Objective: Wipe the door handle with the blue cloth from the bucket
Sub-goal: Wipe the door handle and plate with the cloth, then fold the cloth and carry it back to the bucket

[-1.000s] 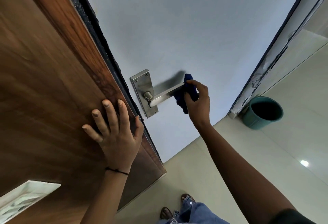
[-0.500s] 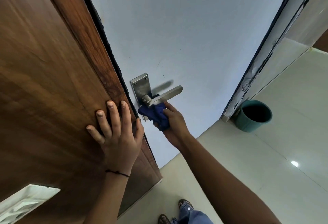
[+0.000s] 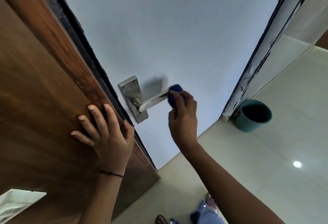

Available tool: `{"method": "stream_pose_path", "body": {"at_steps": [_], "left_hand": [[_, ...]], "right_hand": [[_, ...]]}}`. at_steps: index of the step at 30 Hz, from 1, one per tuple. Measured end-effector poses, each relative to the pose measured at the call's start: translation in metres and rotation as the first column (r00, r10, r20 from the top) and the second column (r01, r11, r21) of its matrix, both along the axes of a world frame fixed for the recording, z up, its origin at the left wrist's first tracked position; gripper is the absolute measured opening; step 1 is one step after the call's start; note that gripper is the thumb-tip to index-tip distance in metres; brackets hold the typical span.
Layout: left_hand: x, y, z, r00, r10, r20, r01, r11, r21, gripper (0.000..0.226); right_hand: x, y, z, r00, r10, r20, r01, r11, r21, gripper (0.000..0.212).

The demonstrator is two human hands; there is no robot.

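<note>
A steel lever door handle [image 3: 152, 101] on a rectangular backplate [image 3: 130, 92] sticks out from the pale blue door face. My right hand [image 3: 183, 115] is closed around the bunched blue cloth [image 3: 174, 91] and presses it over the lever's free end, which is hidden under the cloth. My left hand [image 3: 104, 131] lies flat with fingers spread on the brown wooden door edge [image 3: 44, 74], to the left of the handle. The teal bucket [image 3: 253, 117] stands on the floor at the right, by the door frame.
A chipped white and black door frame [image 3: 252, 74] runs up the right side beside the bucket. Glossy cream floor tiles [image 3: 266, 170] spread below. My sandalled feet and jeans [image 3: 204, 213] show at the bottom edge. A white panel [image 3: 16, 202] sits at bottom left.
My right hand has slid the blue cloth from the handle's base near the backplate out to the lever's tip. My left hand stays pressed on the wooden door.
</note>
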State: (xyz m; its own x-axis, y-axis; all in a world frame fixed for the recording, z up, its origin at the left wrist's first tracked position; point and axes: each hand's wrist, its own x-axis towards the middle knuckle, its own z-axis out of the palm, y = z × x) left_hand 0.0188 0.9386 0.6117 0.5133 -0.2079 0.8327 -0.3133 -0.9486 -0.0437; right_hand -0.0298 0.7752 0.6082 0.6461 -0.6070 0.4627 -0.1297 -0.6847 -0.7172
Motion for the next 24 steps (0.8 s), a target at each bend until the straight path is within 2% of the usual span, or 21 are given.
{"method": "stream_pose_path", "body": {"at_steps": [2,4,6,7,10,13,15,16,17,18,19,21,22,24], "left_hand": [[-0.004,-0.01,0.003,0.998,0.04,-0.047,-0.043,0.998,-0.051,0.082],[-0.011,-0.024,0.006,0.992,0.078,-0.1,-0.091,0.987,-0.134,0.081],[-0.018,-0.038,0.01,0.981,0.086,-0.175,-0.127,0.962,-0.241,0.085],[-0.021,-0.047,0.012,0.974,0.087,-0.209,-0.147,0.946,-0.29,0.088],[-0.031,-0.077,0.017,0.957,0.078,-0.279,-0.186,0.905,-0.382,0.093],[-0.041,-0.112,0.016,0.948,0.026,-0.316,-0.161,0.899,-0.408,0.093],[-0.047,-0.148,0.01,0.941,-0.069,-0.33,-0.078,0.909,-0.41,0.086],[-0.05,-0.166,0.006,0.921,-0.159,-0.356,-0.009,0.904,-0.428,0.08],[-0.053,-0.189,0.002,0.872,-0.286,-0.398,0.073,0.879,-0.471,0.072],[-0.056,-0.212,-0.001,0.778,-0.429,-0.459,0.137,0.829,-0.543,0.062],[-0.059,-0.238,-0.002,0.631,-0.57,-0.527,0.156,0.758,-0.633,0.053],[-0.065,-0.287,0.002,0.27,-0.758,-0.594,0.076,0.631,-0.772,0.038],[-0.068,-0.314,0.003,0.098,-0.8,-0.593,0.031,0.598,-0.801,0.031],[-0.075,-0.367,0.003,-0.144,-0.812,-0.566,0.002,0.572,-0.82,0.017]], "right_hand": [[0.009,0.001,0.004,0.995,0.1,0.001,-0.096,0.958,-0.27,0.058],[0.016,0.001,0.011,0.975,0.202,-0.088,-0.22,0.858,-0.464,0.049],[0.017,-0.008,0.017,0.959,0.203,-0.195,-0.279,0.788,-0.55,0.046],[0.018,-0.02,0.02,0.956,0.189,-0.225,-0.284,0.791,-0.542,0.045],[0.022,-0.072,0.025,0.944,0.159,-0.288,-0.278,0.853,-0.442,0.047],[0.012,-0.128,0.014,0.921,0.236,-0.309,-0.319,0.913,-0.254,0.048],[-0.005,-0.164,0.01,0.902,0.351,-0.251,-0.353,0.935,0.038,0.054],[-0.016,-0.179,0.014,0.898,0.402,-0.179,-0.362,0.906,0.22,0.055],[-0.027,-0.197,0.018,0.903,0.419,-0.089,-0.36,0.854,0.375,0.051],[-0.039,-0.214,0.022,0.915,0.404,-0.01,-0.348,0.802,0.485,0.044],[-0.051,-0.232,0.023,0.931,0.363,0.033,-0.319,0.769,0.553,0.038],[-0.071,-0.264,0.019,0.965,0.258,0.049,-0.228,0.728,0.646,0.043],[-0.079,-0.281,0.013,0.977,0.206,0.052,-0.187,0.717,0.671,0.048],[-0.098,-0.315,0.003,0.991,0.119,0.068,-0.133,0.721,0.68,0.05]]}}
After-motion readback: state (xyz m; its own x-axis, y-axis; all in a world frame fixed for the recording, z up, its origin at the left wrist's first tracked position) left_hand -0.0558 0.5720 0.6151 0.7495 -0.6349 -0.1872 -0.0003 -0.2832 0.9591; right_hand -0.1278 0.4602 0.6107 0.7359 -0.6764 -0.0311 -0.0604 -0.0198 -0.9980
